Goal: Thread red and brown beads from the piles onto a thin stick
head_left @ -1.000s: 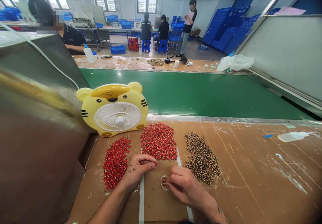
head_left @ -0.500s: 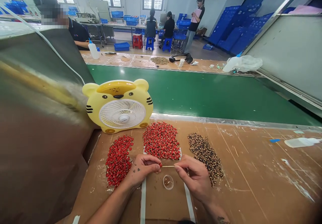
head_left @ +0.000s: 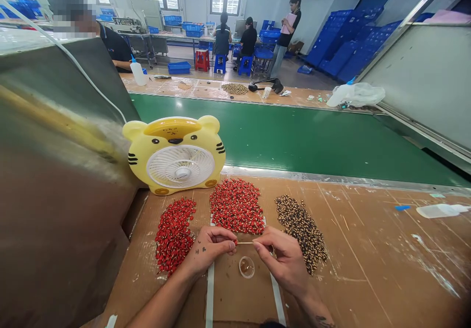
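My left hand pinches a small red piece between thumb and fingertips. From the right, my right hand grips a thin pale stick, like a toothpick, whose far tip meets the red piece. Just below them stands a small clear round cup with a little brownish stuff inside. Beyond my hands lies a heap of red and gold pieces. Another heap of red pieces is beside my left wrist. A pile of small black and gold pieces lies beyond my right hand.
A yellow tiger-faced fan stands behind the heaps, next to a metal housing on the left. A green conveyor belt runs across beyond the cardboard-covered table. A white squeeze bottle lies at the right. Several people are farther back.
My right hand has shifted slightly left, toward the left hand, so less of the stick shows between them. The view has moved very slightly.
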